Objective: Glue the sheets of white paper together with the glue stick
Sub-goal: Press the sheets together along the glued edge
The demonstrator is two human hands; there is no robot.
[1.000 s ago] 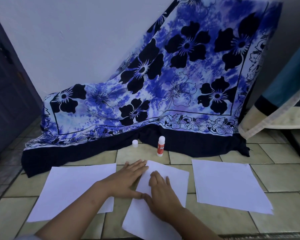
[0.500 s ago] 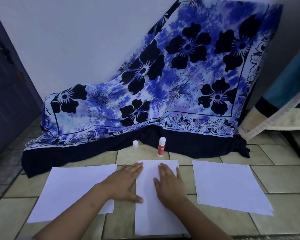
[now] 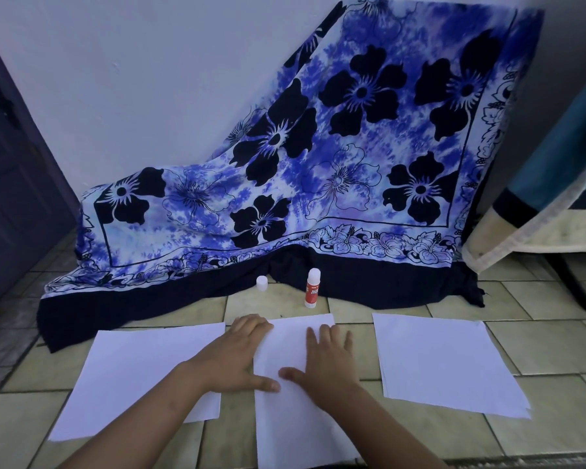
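Dim bluish indoor light, soft shadows, wide-angle bending at edges, slight softness

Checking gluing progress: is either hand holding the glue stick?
No, the glue stick stands untouched on the floor, while the left hand and right hand lie flat on the middle sheet.

We see the left sheet (image 3: 132, 377), middle sheet (image 3: 285, 428) and right sheet (image 3: 444, 363) flat, side by side; the glue stick (image 3: 313, 288) stands upright behind, its cap (image 3: 262, 283) apart.

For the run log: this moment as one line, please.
left hand: flat on middle sheet | right hand: likewise | glue stick: upright, untouched | cap: standing left of it
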